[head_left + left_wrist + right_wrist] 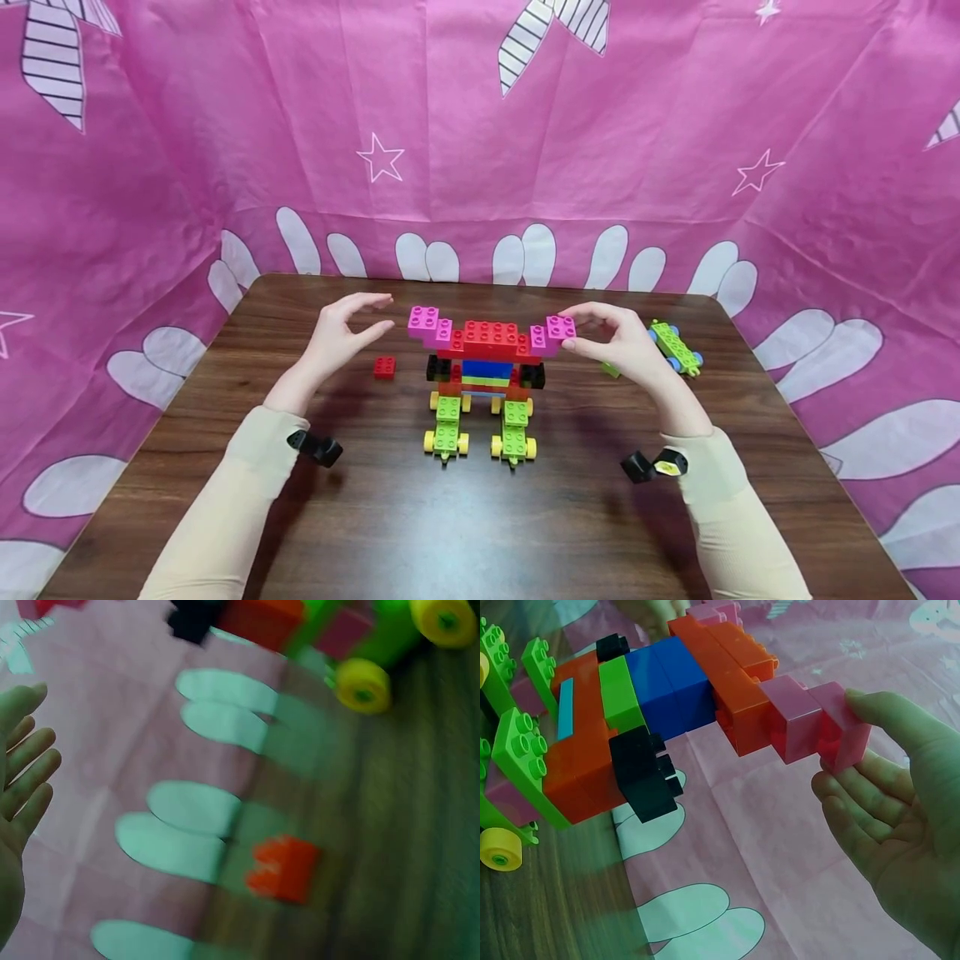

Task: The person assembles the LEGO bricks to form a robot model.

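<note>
A figure built of toy building bricks (487,368) stands upright on the table, with green wheeled bases (513,433), black side bricks, a blue middle and a red top. Pink bricks step outward from both ends of that top. My right hand (628,346) pinches the outermost right pink brick (845,724) between thumb and fingers. Left of the figure, my left hand (337,333) is raised, its thumb and fingers spread apart and holding nothing. A small gap separates it from the left pink brick (423,318).
A loose red brick (385,367) lies left of the figure. On the right are a green wheeled base (676,348) with blue wheels and a small green piece (611,369), partly behind my right hand. Pink patterned cloth (465,125) surrounds the wooden table (360,525).
</note>
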The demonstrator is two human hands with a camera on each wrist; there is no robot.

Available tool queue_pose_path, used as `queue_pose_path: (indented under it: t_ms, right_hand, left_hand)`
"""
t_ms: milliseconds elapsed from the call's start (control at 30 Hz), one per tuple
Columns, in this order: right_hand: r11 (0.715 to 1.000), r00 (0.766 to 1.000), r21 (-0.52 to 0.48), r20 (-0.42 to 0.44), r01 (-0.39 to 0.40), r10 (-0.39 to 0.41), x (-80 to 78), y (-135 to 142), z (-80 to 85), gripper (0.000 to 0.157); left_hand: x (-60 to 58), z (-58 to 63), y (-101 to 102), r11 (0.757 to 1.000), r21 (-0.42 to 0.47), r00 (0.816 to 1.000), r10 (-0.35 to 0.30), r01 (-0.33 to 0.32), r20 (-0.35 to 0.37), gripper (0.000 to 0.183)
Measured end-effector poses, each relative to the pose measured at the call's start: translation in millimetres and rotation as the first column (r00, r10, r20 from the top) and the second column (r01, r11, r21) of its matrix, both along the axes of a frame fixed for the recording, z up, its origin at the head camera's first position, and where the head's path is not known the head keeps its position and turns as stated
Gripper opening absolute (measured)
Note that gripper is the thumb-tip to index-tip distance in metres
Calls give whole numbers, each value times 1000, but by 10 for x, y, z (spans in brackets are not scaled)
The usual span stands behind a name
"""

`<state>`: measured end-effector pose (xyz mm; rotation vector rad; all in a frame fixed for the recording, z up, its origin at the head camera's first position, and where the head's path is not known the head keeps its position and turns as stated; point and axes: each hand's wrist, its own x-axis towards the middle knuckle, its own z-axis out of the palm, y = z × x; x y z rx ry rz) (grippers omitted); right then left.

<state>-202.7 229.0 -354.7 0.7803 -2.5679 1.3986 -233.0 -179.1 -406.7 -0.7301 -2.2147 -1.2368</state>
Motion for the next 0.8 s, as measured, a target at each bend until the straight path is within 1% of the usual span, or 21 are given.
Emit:
queue_pose_path:
  t_ms: [67, 167, 300, 400, 533, 667, 733, 800]
  right_hand:
    - [1000, 1000, -3, 1, -3, 3, 1, 0, -2, 31]
    - [1000, 1000, -8, 4, -8, 8, 0, 0, -7, 31]
    - [1000, 1000, -14, 9, -8, 9, -2, 3, -18, 31]
    - [1000, 1000, -21, 7, -11, 11, -2, 3, -22, 31]
    - [1000, 1000, -22, 8, -10, 11, -5, 0, -25, 30]
    - [1000, 1000, -18, 13, -6, 6, -7, -1, -21, 30]
    - [1000, 1000, -17, 14, -7, 7, 0, -4, -13, 31]
    - [1000, 1000, -19, 15, -10, 10, -3, -6, -13, 31]
  left_hand:
    - [-19, -105, -48, 1000, -30, 998, 10, -8, 69, 39]
    - [-47, -251, -124, 997, -76, 984, 17, -3, 177, 44]
    - [-78, -406, -210, 992, -117, 955, -1, 38, 298, 49]
    - [-97, -504, -264, 988, -133, 931, -22, 75, 364, 52]
    - [-108, -588, -304, 982, -146, 902, -49, 122, 428, 54]
    - [-124, -634, -315, 971, -178, 881, -57, 159, 470, 54]
    - [-132, -652, -320, 965, -198, 874, -59, 174, 482, 54]
    - [-140, -666, -329, 957, -223, 873, -58, 187, 484, 54]
